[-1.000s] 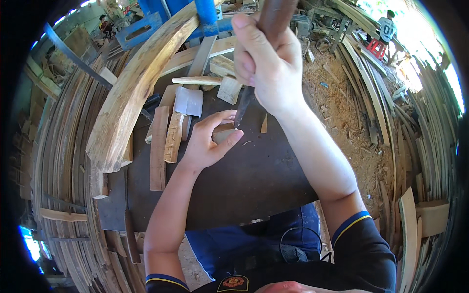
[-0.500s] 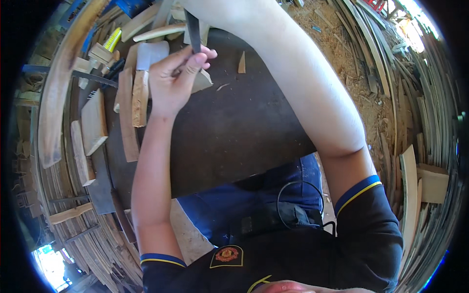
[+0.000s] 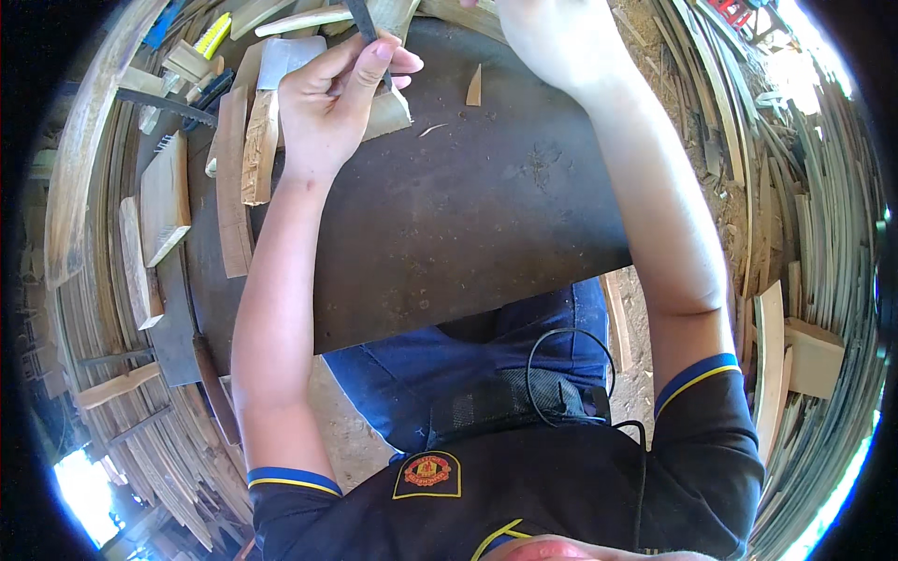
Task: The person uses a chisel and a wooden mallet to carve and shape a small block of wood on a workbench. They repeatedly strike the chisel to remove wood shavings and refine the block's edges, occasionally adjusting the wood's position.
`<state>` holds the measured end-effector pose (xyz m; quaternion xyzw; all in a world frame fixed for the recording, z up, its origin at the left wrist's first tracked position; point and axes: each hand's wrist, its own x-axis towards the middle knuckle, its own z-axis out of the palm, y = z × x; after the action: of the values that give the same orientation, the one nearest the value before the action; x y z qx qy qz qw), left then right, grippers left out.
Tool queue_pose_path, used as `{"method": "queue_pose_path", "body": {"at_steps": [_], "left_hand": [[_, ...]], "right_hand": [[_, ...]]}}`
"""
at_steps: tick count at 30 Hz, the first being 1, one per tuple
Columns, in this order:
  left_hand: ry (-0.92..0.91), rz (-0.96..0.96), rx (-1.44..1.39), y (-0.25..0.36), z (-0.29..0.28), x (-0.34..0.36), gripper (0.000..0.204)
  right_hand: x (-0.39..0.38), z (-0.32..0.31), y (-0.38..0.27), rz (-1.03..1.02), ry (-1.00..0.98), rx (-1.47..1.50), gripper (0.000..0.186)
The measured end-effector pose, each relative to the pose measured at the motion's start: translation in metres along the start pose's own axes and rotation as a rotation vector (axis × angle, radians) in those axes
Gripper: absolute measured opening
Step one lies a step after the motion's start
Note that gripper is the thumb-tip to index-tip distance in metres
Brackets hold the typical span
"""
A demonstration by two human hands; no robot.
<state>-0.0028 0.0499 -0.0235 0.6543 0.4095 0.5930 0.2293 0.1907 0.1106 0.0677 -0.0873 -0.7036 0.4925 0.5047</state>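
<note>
My left hand (image 3: 332,103) is at the upper left over the dark tabletop (image 3: 458,196). Its thumb and fingers close on a dark flat metal bar (image 3: 361,19), tool-like, whose far end leaves the picture at the top. Beneath those fingers lies a pale wooden piece (image 3: 388,114), partly hidden by the hand. My right hand (image 3: 552,33) reaches to the top edge, to the right of the bar and apart from it. Its fingers are mostly cut off there, so what they hold, if anything, is hidden. A thin wooden wedge (image 3: 474,86) rests on the tabletop between both hands.
Wooden blocks (image 3: 260,145) and a notched board (image 3: 166,198) lie left of my left forearm. A saw blade (image 3: 168,105), a yellow-handled item (image 3: 213,35) and a long wooden-handled tool (image 3: 215,388) are there too. Stacked wood strips (image 3: 832,224) line the right side.
My right hand has moved right, away from the metal bar and my left hand. The left hand keeps its grip. The whole view has shifted slightly.
</note>
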Motion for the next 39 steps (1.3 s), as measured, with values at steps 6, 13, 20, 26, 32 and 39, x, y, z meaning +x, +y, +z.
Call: {"method": "queue_pose_path", "body": {"at_steps": [6, 13, 20, 26, 32, 39], "left_hand": [[-0.03, -0.008, 0.063, 0.004, -0.003, -0.002, 0.027], [-0.033, -0.034, -0.01, 0.011, 0.001, -0.002, 0.029], [-0.014, -0.093, 0.0, 0.017, 0.001, -0.006, 0.033], [0.014, -0.078, 0.051, 0.016, 0.0, -0.008, 0.034], [0.012, -0.032, 0.147, 0.018, -0.001, -0.008, 0.041], [0.067, -0.018, 0.285, 0.019, 0.002, -0.011, 0.041]], "right_hand": [[-0.016, -0.012, 0.03, 0.011, 0.034, -0.431, 0.012], [-0.025, -0.032, 0.076, -0.106, 0.025, -0.695, 0.018], [-0.028, -0.04, 0.08, -0.04, 0.101, -0.767, 0.012], [-0.025, -0.052, 0.09, -0.066, 0.238, -0.947, 0.009], [-0.024, -0.049, 0.097, -0.274, 0.203, -0.948, 0.008], [-0.039, -0.012, 0.076, 0.078, -0.189, -0.396, 0.019]]}}
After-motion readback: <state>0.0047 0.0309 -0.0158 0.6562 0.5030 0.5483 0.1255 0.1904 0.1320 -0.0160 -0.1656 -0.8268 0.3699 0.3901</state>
